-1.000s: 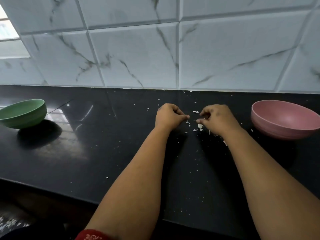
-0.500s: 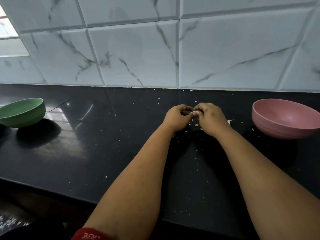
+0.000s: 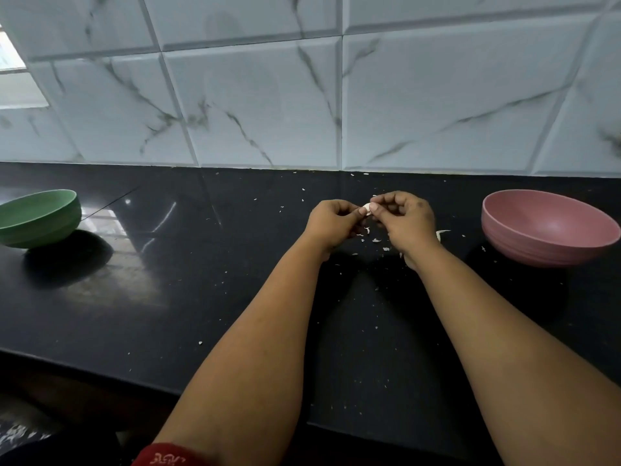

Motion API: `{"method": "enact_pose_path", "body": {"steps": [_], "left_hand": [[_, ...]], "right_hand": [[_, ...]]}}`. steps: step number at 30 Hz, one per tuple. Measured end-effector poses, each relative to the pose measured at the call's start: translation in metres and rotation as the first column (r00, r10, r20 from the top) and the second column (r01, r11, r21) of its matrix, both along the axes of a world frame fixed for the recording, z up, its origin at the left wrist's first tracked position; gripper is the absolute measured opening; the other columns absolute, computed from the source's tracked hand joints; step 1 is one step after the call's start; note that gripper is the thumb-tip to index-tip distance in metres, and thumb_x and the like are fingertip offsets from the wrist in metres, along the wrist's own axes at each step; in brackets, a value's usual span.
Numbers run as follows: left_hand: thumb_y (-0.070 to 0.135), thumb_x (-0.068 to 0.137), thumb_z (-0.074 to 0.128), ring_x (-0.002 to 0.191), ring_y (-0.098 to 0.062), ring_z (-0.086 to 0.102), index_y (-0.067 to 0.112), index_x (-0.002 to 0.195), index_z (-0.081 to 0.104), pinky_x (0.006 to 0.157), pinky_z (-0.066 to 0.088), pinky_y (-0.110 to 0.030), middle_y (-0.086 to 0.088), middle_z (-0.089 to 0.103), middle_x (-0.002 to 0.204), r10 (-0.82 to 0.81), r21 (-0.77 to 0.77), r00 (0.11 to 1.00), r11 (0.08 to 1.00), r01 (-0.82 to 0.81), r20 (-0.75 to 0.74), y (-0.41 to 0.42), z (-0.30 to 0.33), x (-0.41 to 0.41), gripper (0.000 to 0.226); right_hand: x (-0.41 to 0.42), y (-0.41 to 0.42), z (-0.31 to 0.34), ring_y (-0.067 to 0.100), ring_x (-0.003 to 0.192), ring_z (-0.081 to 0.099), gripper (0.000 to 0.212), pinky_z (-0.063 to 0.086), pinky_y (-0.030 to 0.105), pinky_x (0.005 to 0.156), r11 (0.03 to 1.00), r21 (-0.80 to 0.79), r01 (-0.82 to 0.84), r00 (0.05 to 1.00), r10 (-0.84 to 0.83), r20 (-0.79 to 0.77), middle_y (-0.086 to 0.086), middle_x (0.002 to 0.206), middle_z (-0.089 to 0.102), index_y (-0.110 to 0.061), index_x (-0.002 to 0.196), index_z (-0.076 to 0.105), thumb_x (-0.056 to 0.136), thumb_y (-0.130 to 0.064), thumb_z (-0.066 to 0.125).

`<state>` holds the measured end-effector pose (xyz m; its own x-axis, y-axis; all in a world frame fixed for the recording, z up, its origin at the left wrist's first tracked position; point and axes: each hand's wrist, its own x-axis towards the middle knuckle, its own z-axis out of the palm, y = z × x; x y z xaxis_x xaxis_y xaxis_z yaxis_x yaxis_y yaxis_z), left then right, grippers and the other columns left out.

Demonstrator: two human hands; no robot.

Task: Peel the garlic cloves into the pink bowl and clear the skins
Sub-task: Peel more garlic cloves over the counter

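- Head view: the clove (image 3: 367, 208) sits between my two hands, lifted off the counter (image 3: 188, 297), left of the pink bowl (image 3: 547, 230) and well apart from it.
- My left hand (image 3: 332, 220) has its fingers curled in, the tips pinching the clove's left end.
- My right hand (image 3: 405, 218) is curled too, thumb and forefinger clamped on the clove's right side; the other fingers fold in behind.
- Only a small pale patch of the clove shows between my fingertips. Its long axis seems to run roughly left to right from hand to hand, but so little is visible that I cannot tell which end is the tip.
- Skins (image 3: 376, 240) lie scattered on the counter just beneath and around my hands, with one larger curled piece (image 3: 442, 234) just right of my right wrist, between it and the pink bowl.
- Finer flecks are spread across the counter toward the tiled wall (image 3: 268, 95) and toward the near edge.
- The pink bowl stands upright to my right; nothing can be seen in the part of its inside that shows.
- A green bowl (image 3: 38, 218) stands far off to the left, also upright, near the left edge of view.
- My forearms cross the near counter, the right one hiding part of the surface before the pink bowl.
- A red cuff (image 3: 164, 457) shows at the bottom edge.
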<state>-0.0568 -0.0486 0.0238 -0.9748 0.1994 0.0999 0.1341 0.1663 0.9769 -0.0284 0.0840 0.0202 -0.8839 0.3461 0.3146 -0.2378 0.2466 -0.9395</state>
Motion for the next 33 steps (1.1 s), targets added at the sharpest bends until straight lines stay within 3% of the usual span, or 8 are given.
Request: {"method": "enact_pose_path", "body": {"steps": [3, 6, 14, 17, 21, 29, 31, 33], "left_hand": [[0.015, 0.093, 0.064, 0.06, -0.007, 0.059, 0.009, 0.082, 0.068, 0.067, 0.052, -0.022, -0.001, 0.066, 0.071, 0.001, 0.004, 1.0, 1.0, -0.001, -0.011, 0.001, -0.001, 0.0, 0.013], [0.017, 0.093, 0.064, 0.061, -0.009, 0.057, 0.012, 0.077, 0.067, 0.067, 0.052, -0.024, 0.0, 0.066, 0.069, 0.002, -0.011, 0.999, 1.0, -0.002, -0.037, 0.0, -0.002, -0.001, 0.017], [0.024, 0.096, 0.06, 0.054, -0.008, 0.052, 0.011, 0.071, 0.064, 0.06, 0.046, -0.024, 0.002, 0.059, 0.06, -0.021, -0.057, 0.996, 0.998, 0.016, -0.087, -0.001, 0.001, 0.001, 0.029], [0.026, 0.096, 0.06, 0.057, -0.01, 0.051, 0.011, 0.074, 0.065, 0.063, 0.045, -0.027, 0.003, 0.059, 0.061, -0.023, -0.08, 0.991, 0.997, 0.012, -0.128, 0.0, 0.004, 0.003, 0.027], [0.019, 0.096, 0.058, 0.05, 0.005, 0.048, 0.014, 0.08, 0.065, 0.057, 0.039, -0.015, 0.007, 0.059, 0.066, -0.054, -0.104, 0.98, 0.994, 0.034, -0.19, -0.003, 0.009, 0.007, 0.019], [0.008, 0.098, 0.052, 0.052, 0.005, 0.048, 0.007, 0.087, 0.061, 0.055, 0.038, -0.009, 0.003, 0.056, 0.068, -0.085, -0.016, 0.972, 0.996, 0.083, -0.22, -0.005, 0.016, 0.014, 0.015], [0.016, 0.095, 0.058, 0.057, -0.002, 0.048, 0.015, 0.078, 0.065, 0.061, 0.041, -0.019, 0.008, 0.057, 0.064, 0.004, -0.082, 0.964, 0.996, -0.027, -0.265, -0.005, 0.013, 0.01, 0.019], [0.027, 0.089, 0.069, 0.053, -0.006, 0.045, 0.023, 0.066, 0.064, 0.059, 0.04, -0.022, 0.011, 0.055, 0.055, 0.074, -0.183, 0.953, 0.974, -0.132, -0.293, -0.008, 0.009, 0.005, 0.024]], "right_hand": [[0.0, 0.002, -0.001, 0.0, 0.064, 0.062, 0.011, 0.049, 0.012, 0.061, 0.988, -0.134, -0.073, 0.997, 0.074, 0.005, 0.001, 0.079, 0.069, -0.004, 0.098, 0.071, 0.089, -0.006, 0.065], [0.001, 0.003, -0.001, 0.006, 0.074, 0.065, 0.013, 0.05, 0.012, 0.065, 0.976, -0.177, -0.125, 0.992, 0.129, 0.012, 0.004, 0.088, 0.07, -0.009, 0.097, 0.071, 0.091, -0.003, 0.061], [0.003, 0.002, 0.0, 0.02, 0.088, 0.069, 0.012, 0.054, 0.032, 0.088, 0.948, -0.243, -0.204, 0.977, 0.213, 0.01, 0.01, 0.092, 0.073, -0.017, 0.091, 0.071, 0.087, -0.006, 0.068], [0.005, -0.001, 0.002, 0.012, 0.074, 0.067, 0.008, 0.053, 0.028, 0.081, 0.866, -0.43, -0.255, 0.959, 0.283, -0.001, 0.003, 0.08, 0.071, -0.011, 0.09, 0.067, 0.091, -0.005, 0.062], [0.007, -0.002, 0.008, 0.012, 0.075, 0.067, 0.007, 0.056, 0.023, 0.075, 0.721, -0.637, -0.273, 0.934, 0.357, 0.004, 0.003, 0.078, 0.071, -0.009, 0.09, 0.065, 0.093, -0.006, 0.058], [0.007, 0.004, 0.015, 0.013, 0.076, 0.07, 0.008, 0.057, 0.021, 0.065, 0.519, -0.818, -0.248, 0.901, 0.435, 0.003, 0.003, 0.08, 0.073, -0.011, 0.095, 0.063, 0.095, -0.01, 0.055], [0.005, 0.007, 0.016, 0.01, 0.074, 0.069, 0.01, 0.056, 0.02, 0.064, 0.618, -0.763, -0.191, 0.936, 0.35, 0.049, 0.002, 0.082, 0.071, -0.013, 0.095, 0.064, 0.096, -0.011, 0.054], [0.001, 0.014, 0.013, 0.008, 0.072, 0.064, 0.014, 0.055, 0.019, 0.065, 0.871, -0.489, -0.038, 0.988, 0.104, 0.11, 0.001, 0.086, 0.067, -0.015, 0.097, 0.068, 0.097, -0.011, 0.054]]}}
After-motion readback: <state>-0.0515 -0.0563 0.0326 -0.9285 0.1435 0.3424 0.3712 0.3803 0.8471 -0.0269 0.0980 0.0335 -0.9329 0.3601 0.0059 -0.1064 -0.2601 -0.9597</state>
